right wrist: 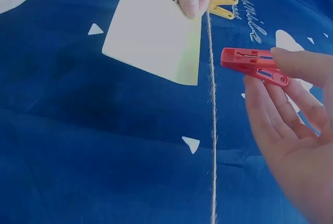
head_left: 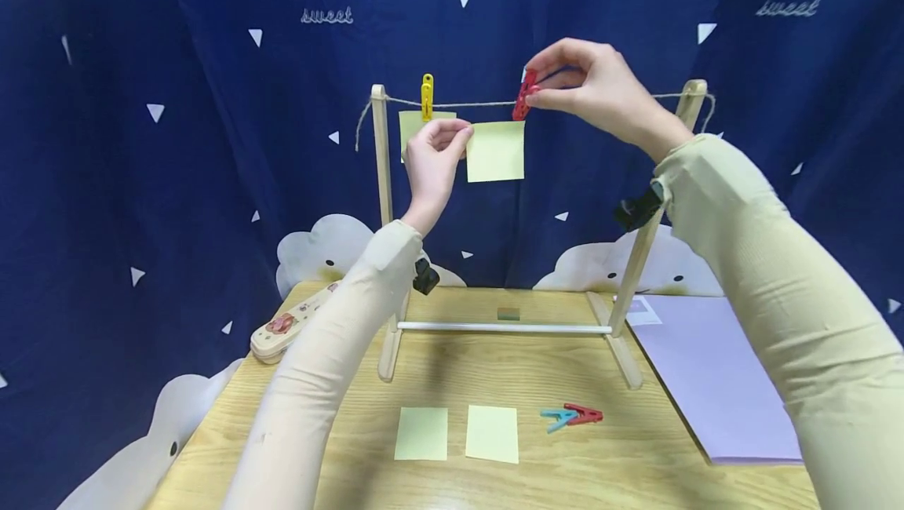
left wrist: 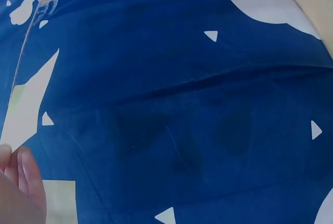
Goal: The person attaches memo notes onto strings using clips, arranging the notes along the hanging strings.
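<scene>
My left hand (head_left: pixel 434 165) pinches a pale yellow sticky note (head_left: pixel 496 151) by its upper left corner, just below the twine (head_left: pixel 480 104). In my right hand (head_left: pixel 603 94) a red clothespin (right wrist: pixel 255 65) is held between thumb and fingers. The right wrist view shows this clothespin apart from both twine and note, its jaws toward the twine. A yellow clothespin (head_left: pixel 427 98) sits on the twine at the left, with another note (head_left: pixel 410 129) hanging under it, partly hidden by my left hand. The left wrist view catches the held note (left wrist: pixel 28 104) edge-on.
A wooden stand (head_left: pixel 384 157) carries the twine between two posts. Two flat notes (head_left: pixel 421 433) lie on the table (head_left: pixel 537 486), beside a blue clothespin (head_left: pixel 559 419) and a red clothespin (head_left: pixel 585 414). A pencil case (head_left: pixel 282 329) is at left, a purple folder (head_left: pixel 713 377) at right.
</scene>
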The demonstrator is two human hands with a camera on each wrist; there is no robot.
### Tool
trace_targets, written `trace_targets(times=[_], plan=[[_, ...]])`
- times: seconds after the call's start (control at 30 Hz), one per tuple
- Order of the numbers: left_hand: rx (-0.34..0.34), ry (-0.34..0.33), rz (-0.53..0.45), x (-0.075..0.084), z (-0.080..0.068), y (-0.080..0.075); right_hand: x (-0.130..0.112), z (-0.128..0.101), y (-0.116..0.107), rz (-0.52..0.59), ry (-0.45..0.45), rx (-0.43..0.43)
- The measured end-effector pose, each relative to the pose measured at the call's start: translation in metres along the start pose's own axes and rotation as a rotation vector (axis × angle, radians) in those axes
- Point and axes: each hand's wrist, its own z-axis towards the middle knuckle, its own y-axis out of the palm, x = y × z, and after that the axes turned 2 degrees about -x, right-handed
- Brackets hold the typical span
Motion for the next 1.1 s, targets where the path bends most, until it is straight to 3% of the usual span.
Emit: trace_targets(times=[0.23, 0.4, 1.1], plan=[[0.021, 0.024, 0.031, 0.001, 0.007, -0.003, -0.007, 0.027, 0.004, -0.02, -0.004, -0.018], [-0.004, 0.028, 0.018, 0.002, 0.008, -0.004, -0.01, 0.038, 0.007, -0.059, -0.005, -0.038], [-0.029, 0.017, 0.034, 0.0, 0.006, -0.006, -0.009, 0.054, 0.013, -0.193, -0.014, -0.013]])
